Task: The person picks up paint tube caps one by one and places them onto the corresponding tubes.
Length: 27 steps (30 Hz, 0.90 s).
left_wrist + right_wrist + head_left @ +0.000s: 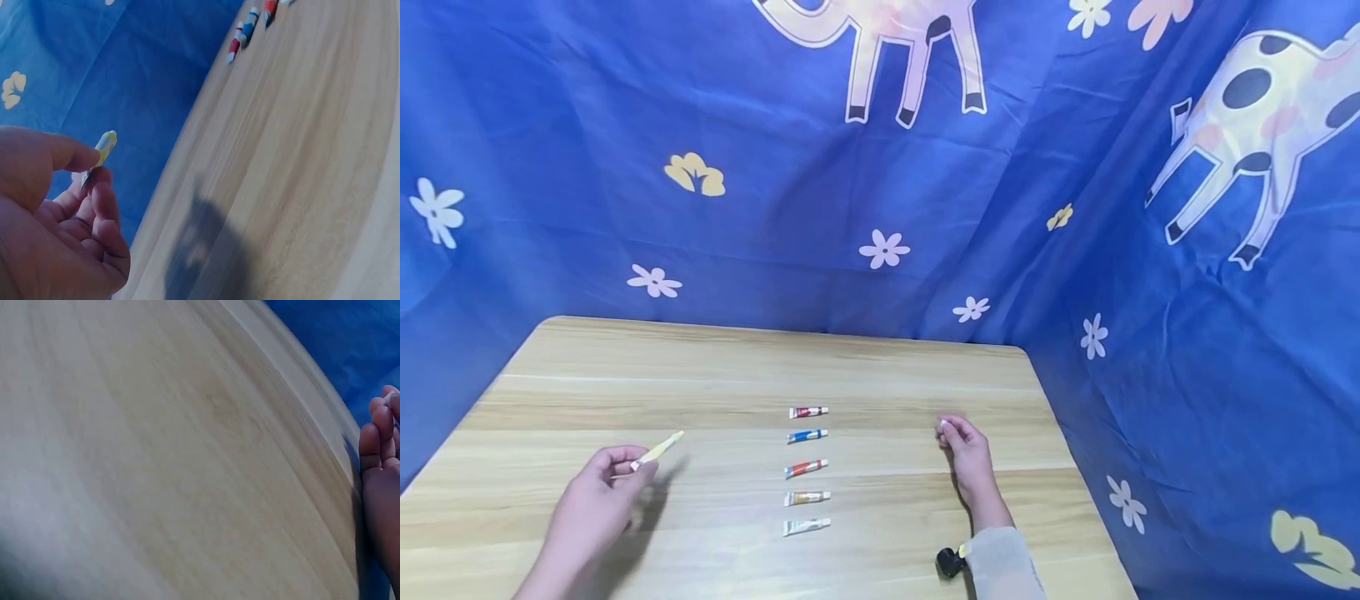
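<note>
My left hand [598, 496] is raised over the left part of the table, pinching a slim yellow paint tube [658, 450] between thumb and fingers. In the left wrist view, the yellow end of the tube [106, 145] points up and away from the fingertips. Toward the right side, my right hand [967, 454] pinches a tiny white piece [943, 423] between thumb and forefinger. Most of that piece is hidden by the fingers, so I cannot tell its kind. The right wrist view catches only part of the right hand [381, 469] at its edge.
Between the hands lies a column of small paint tubes: crimson [808, 412], blue [807, 436], orange-red [806, 468], ochre [807, 497] and a pale one [807, 527]. A black device [951, 562] sits at the right sleeve. Blue patterned curtain [790, 208] stands behind the wooden table [715, 358].
</note>
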Each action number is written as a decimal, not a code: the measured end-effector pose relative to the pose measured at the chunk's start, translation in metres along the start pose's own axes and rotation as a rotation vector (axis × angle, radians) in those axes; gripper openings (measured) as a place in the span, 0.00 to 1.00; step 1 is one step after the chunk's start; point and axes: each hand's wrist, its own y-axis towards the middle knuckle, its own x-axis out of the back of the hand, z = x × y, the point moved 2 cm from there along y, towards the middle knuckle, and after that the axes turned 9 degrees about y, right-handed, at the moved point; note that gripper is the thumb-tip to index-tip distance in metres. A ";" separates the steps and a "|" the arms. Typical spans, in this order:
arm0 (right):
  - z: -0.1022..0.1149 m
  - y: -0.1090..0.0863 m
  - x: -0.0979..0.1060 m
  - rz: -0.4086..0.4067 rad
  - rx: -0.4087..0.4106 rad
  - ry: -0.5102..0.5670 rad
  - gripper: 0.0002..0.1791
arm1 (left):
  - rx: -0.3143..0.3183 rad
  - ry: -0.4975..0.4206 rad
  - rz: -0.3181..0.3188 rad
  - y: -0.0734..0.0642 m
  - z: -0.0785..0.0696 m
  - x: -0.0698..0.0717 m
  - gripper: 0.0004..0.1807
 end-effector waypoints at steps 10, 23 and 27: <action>0.002 -0.010 0.003 -0.005 0.054 0.222 0.12 | -0.098 0.010 0.078 -0.022 -0.008 -0.001 0.23; 0.005 -0.040 -0.022 0.004 -0.006 0.252 0.12 | -0.136 0.001 0.136 -0.030 -0.028 -0.010 0.21; 0.009 -0.054 -0.034 0.080 0.017 0.267 0.09 | -0.136 -0.013 0.155 -0.030 -0.037 -0.013 0.21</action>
